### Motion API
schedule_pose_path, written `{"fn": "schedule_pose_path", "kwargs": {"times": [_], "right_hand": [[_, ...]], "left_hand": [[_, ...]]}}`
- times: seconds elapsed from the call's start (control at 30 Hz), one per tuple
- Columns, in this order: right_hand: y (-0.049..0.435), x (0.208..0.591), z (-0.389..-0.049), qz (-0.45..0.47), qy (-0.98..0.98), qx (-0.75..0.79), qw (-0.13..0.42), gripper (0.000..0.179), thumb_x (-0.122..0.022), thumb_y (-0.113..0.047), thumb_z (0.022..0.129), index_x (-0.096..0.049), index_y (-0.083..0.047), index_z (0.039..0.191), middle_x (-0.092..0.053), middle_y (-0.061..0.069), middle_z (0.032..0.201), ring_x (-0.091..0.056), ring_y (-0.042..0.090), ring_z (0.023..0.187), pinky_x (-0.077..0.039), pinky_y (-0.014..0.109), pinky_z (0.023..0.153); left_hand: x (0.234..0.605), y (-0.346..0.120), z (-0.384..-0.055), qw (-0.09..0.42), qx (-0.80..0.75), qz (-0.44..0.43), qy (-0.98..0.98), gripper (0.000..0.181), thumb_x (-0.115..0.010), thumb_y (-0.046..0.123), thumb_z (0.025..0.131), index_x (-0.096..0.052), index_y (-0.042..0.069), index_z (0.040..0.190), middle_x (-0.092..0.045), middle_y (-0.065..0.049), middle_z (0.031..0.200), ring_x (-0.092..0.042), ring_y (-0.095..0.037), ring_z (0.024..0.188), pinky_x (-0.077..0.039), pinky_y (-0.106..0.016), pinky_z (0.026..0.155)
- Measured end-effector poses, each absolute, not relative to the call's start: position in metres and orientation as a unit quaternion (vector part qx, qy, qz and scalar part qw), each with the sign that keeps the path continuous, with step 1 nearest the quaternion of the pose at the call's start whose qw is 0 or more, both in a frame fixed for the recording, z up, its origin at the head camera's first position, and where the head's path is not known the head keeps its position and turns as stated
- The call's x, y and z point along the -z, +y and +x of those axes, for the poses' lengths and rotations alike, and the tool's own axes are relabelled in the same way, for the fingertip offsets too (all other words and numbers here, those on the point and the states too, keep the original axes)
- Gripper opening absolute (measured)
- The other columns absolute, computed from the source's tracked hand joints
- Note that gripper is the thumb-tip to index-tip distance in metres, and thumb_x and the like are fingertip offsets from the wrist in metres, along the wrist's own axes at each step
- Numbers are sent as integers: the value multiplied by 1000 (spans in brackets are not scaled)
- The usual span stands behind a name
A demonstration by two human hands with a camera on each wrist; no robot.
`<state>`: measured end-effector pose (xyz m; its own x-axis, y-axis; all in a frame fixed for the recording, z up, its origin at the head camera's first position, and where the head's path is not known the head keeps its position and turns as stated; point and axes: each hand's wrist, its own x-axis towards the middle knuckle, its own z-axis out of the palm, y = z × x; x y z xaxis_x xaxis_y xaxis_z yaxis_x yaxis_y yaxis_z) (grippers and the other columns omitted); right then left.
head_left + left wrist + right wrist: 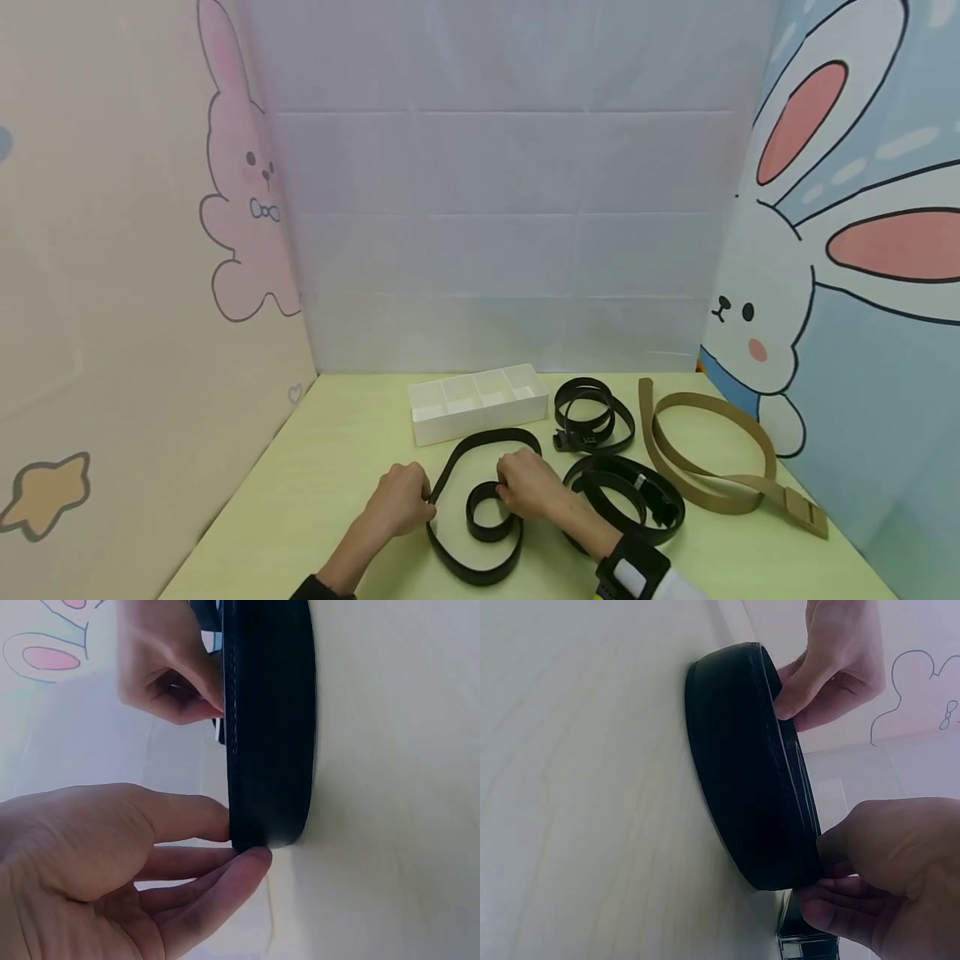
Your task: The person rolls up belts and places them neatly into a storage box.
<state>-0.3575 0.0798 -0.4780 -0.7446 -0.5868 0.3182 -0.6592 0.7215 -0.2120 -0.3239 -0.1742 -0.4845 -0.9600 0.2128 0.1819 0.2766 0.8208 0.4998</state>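
Observation:
A black belt (pixel 483 577) stands on its edge on the table in a large loose loop, with a tighter coil (pixel 489 532) inside it. At the loop's left side my left hand (pixel 401 497) pinches the strap between thumb and fingers. My right hand (pixel 527 483) grips the strap on the right side, next to the inner coil. Stitching runs along the edge of the belt (pixel 270 735) in the left wrist view. From the right wrist, the belt (pixel 731 765) shows as a smooth dark band with both hands at its upper edge.
A white tray with compartments (pixel 480 415) stands behind the loop. To the right are a coiled black belt (pixel 622 417), another black belt with a dark buckle (pixel 667 533) close by my right forearm, and a tan webbing belt (pixel 712 500). Walls flank the table.

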Motion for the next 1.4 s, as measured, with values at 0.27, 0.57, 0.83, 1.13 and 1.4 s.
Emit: {"fn": "schedule_pose_path", "kwargs": {"times": [0.27,0.57,0.83,1.13,1.4], "right_hand": [[78,479,-358,346,-915,-172,114,33,-86,0,92,-68,-11,67,-64,-4,62,-43,2,55,-39,21,55],[75,480,-356,348,-914,-172,117,31,-86,-1,91,-70,-11,67,-66,-4,63,-45,1,55,-40,21,55],[76,477,-357,348,-915,-171,114,36,-85,1,92,-65,-12,65,-55,-6,58,-38,1,53,-32,20,53],[76,480,-359,358,-909,-186,109,37,-83,0,92,-63,-13,64,-45,-12,56,-33,-1,51,-28,17,52],[96,475,-366,364,-890,-252,109,19,-73,-2,99,-76,-10,83,-68,-3,72,-50,0,62,-45,21,60]], "left_hand": [[488,-173,-355,84,247,-219,-940,42,-68,-17,84,-56,12,57,-33,13,58,-28,-4,54,-22,-22,50],[497,-165,-379,126,209,-271,-931,13,-82,-10,92,-84,2,88,-77,-3,79,-61,-8,69,-50,-25,62],[496,-137,-373,127,253,-333,-899,7,-86,4,95,-87,3,102,-85,-12,94,-78,-19,81,-60,-26,71],[500,-124,-374,92,256,-325,-906,12,-88,0,94,-91,11,91,-86,1,83,-69,3,73,-53,-17,66],[500,-138,-368,111,214,-316,-918,10,-89,2,94,-91,11,91,-86,2,85,-75,-4,75,-54,-18,65]]}}
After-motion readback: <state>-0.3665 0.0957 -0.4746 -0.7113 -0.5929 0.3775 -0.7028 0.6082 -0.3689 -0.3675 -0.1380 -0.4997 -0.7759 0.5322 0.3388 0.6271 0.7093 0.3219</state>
